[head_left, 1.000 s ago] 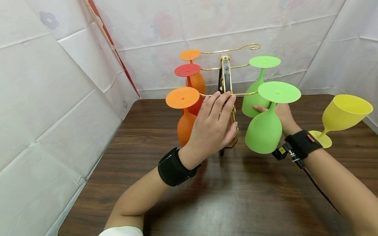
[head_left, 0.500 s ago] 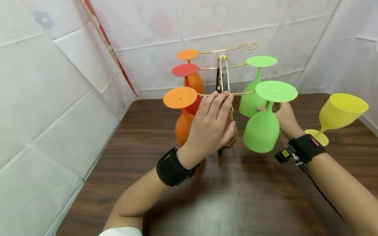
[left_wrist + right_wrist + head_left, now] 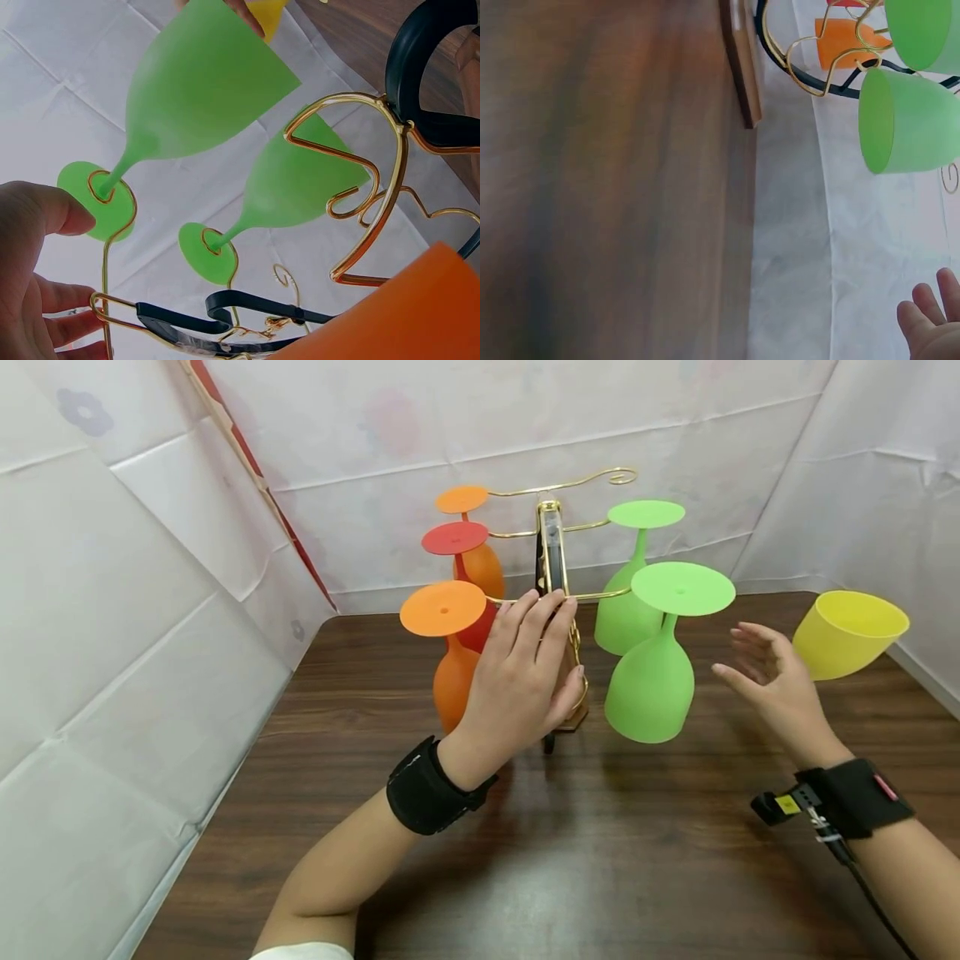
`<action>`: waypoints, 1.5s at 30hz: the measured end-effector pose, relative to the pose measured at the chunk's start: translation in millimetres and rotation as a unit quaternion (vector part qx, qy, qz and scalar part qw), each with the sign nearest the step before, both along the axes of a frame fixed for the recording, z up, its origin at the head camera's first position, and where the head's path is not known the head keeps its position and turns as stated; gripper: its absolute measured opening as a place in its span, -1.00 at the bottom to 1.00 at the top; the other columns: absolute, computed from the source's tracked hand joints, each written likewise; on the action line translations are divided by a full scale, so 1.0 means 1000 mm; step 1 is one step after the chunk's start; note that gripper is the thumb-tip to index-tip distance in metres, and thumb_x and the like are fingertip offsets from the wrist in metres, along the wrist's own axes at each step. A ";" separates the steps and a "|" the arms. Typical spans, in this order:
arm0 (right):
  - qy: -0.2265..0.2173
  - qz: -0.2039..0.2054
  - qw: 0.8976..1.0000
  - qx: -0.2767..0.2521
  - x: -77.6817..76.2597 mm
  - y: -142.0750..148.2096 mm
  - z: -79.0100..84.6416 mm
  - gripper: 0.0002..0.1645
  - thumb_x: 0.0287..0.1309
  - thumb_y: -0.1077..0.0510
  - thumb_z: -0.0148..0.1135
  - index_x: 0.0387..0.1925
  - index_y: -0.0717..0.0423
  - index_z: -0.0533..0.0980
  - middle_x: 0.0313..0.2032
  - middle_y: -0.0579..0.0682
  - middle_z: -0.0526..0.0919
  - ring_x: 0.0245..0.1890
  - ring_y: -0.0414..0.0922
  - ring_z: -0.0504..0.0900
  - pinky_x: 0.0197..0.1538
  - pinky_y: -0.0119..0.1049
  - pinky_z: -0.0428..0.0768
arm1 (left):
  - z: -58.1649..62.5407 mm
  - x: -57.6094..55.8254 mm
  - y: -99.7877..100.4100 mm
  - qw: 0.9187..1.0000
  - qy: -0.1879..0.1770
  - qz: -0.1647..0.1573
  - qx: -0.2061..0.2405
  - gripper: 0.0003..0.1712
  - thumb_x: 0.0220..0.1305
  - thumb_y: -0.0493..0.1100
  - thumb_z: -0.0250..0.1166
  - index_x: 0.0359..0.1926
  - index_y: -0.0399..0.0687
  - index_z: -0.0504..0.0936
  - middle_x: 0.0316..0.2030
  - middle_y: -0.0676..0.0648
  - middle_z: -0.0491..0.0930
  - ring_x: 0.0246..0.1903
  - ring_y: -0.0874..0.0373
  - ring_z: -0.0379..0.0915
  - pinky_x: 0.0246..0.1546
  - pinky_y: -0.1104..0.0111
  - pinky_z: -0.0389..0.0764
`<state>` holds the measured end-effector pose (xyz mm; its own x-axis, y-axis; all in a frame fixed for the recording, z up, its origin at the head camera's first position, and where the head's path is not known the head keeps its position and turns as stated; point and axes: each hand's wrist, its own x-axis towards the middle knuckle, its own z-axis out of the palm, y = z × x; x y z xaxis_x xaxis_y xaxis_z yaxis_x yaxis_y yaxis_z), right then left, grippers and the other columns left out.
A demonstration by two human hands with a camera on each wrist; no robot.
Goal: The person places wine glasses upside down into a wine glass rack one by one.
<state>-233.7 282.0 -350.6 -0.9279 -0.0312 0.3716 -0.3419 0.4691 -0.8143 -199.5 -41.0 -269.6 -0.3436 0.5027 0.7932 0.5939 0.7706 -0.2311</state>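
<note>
A gold and black wire rack (image 3: 553, 560) holds goblets upside down by their feet. My left hand (image 3: 517, 685) rests on its near end, fingers extended, the fingertips touching the gold wire in the left wrist view. On the left arms hang an orange goblet (image 3: 444, 609), a red goblet (image 3: 453, 537) and another orange goblet (image 3: 480, 568). A near green goblet (image 3: 651, 693) and a far green goblet (image 3: 621, 620) hang on the right. My right hand (image 3: 791, 689), empty with fingers spread, lies between the near green goblet and a yellow goblet (image 3: 847, 639), whose lower part it hides.
The rack stands on a dark wood-grain table (image 3: 637, 843). At the far right, a curled gold arm (image 3: 621, 478) carries no goblet. White sheeting (image 3: 390, 535) encloses the back and sides. A cable (image 3: 873, 889) trails from the right wrist strap (image 3: 855, 797).
My right hand has drawn away from the far green goblet, moving right and toward me, its fingers opening. The left hand stays on the rack. The view has shifted slightly.
</note>
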 end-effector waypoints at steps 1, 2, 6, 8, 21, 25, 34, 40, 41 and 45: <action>0.000 -0.002 1.000 0.001 0.005 0.003 -0.001 -0.22 0.22 0.21 0.19 0.39 -0.04 0.09 0.27 0.09 0.23 0.25 -0.21 0.27 0.17 -0.64 0.29 | 0.000 0.000 0.000 1.000 0.000 0.000 0.001 -0.39 0.17 -0.07 0.16 0.20 -0.30 0.40 0.17 -0.26 0.39 0.20 -0.14 0.22 0.34 0.11 0.12; -0.003 -0.002 1.000 -0.002 0.009 0.006 -0.003 -0.23 0.22 0.22 0.19 0.39 -0.05 0.09 0.27 0.08 0.23 0.25 -0.24 0.26 0.17 -0.64 0.29 | 0.000 0.000 0.000 1.000 0.001 -0.001 0.001 -0.39 0.17 -0.07 0.16 0.20 -0.31 0.40 0.17 -0.26 0.38 0.19 -0.15 0.22 0.34 0.11 0.12; -0.010 -0.018 1.000 -0.013 0.023 0.021 -0.009 -0.24 0.22 0.27 0.18 0.39 -0.04 0.11 0.24 -0.02 0.27 0.23 -0.30 0.27 0.15 -0.66 0.29 | 0.001 0.000 -0.002 1.000 0.001 -0.001 0.002 -0.40 0.20 -0.07 0.12 0.20 -0.31 0.39 0.17 -0.26 0.38 0.20 -0.15 0.22 0.35 0.11 0.11; -0.013 -0.034 0.999 -0.021 0.027 0.029 -0.012 -0.25 0.22 0.27 0.18 0.38 -0.03 0.13 0.20 -0.11 0.30 0.19 -0.33 0.28 0.11 -0.69 0.30 | 0.001 0.000 -0.003 1.000 0.000 0.001 0.001 -0.40 0.20 -0.07 0.11 0.21 -0.31 0.39 0.17 -0.26 0.38 0.20 -0.15 0.22 0.35 0.11 0.10; -0.027 -0.194 0.980 -0.023 0.019 0.089 -0.046 -0.26 0.24 0.10 0.17 0.38 -0.14 0.11 0.15 -0.33 0.26 0.19 -0.37 0.25 0.16 -0.66 0.25 | 0.000 0.000 -0.007 1.000 -0.002 0.016 0.000 -0.40 0.21 -0.06 0.11 0.21 -0.30 0.40 0.18 -0.25 0.39 0.20 -0.14 0.22 0.34 0.11 0.13; -0.045 -0.246 0.968 -0.023 -0.013 0.121 -0.077 -0.15 0.19 -0.03 0.20 0.40 -0.31 -0.02 0.31 -0.27 0.14 0.30 -0.29 0.16 0.34 -0.30 0.20 | 0.000 0.000 -0.007 1.000 -0.001 0.018 -0.002 -0.40 0.21 -0.05 0.12 0.21 -0.30 0.40 0.18 -0.25 0.39 0.20 -0.13 0.22 0.35 0.12 0.12; -0.050 -0.266 0.959 -0.088 -0.040 0.132 -0.073 0.02 0.10 0.03 0.29 0.40 -0.34 -0.14 0.31 -0.28 0.05 0.26 -0.32 0.12 0.29 -0.33 0.21 | 0.000 -0.002 0.000 1.000 0.004 0.008 -0.007 -0.41 0.21 -0.04 0.10 0.19 -0.31 0.41 0.16 -0.25 0.41 0.19 -0.13 0.24 0.36 0.17 0.08; -0.022 -0.253 0.957 -0.142 -0.018 0.087 -0.032 -0.09 0.08 0.24 0.30 0.35 -0.20 0.03 0.15 -0.27 0.20 0.06 -0.39 0.30 0.03 -0.60 0.30 | 0.000 -0.003 0.003 1.000 0.001 0.003 -0.005 -0.40 0.20 -0.04 0.11 0.19 -0.30 0.41 0.16 -0.24 0.41 0.20 -0.11 0.23 0.35 0.18 0.10; -0.019 -0.251 0.954 -0.161 -0.016 0.081 -0.027 -0.10 0.07 0.27 0.30 0.34 -0.18 0.05 0.14 -0.26 0.22 0.05 -0.39 0.32 0.01 -0.62 0.32 | 0.000 -0.003 0.004 1.000 0.000 0.003 -0.005 -0.40 0.20 -0.04 0.11 0.20 -0.30 0.41 0.16 -0.23 0.41 0.21 -0.11 0.23 0.35 0.18 0.09; 0.002 -0.239 0.943 -0.230 -0.017 0.070 -0.023 -0.12 0.02 0.34 0.32 0.30 -0.12 0.12 0.11 -0.20 0.27 0.02 -0.34 0.37 -0.09 -0.66 0.37 | -0.001 -0.003 0.004 1.000 0.000 0.003 -0.005 -0.40 0.20 -0.04 0.11 0.20 -0.30 0.41 0.15 -0.23 0.42 0.20 -0.11 0.23 0.35 0.17 0.10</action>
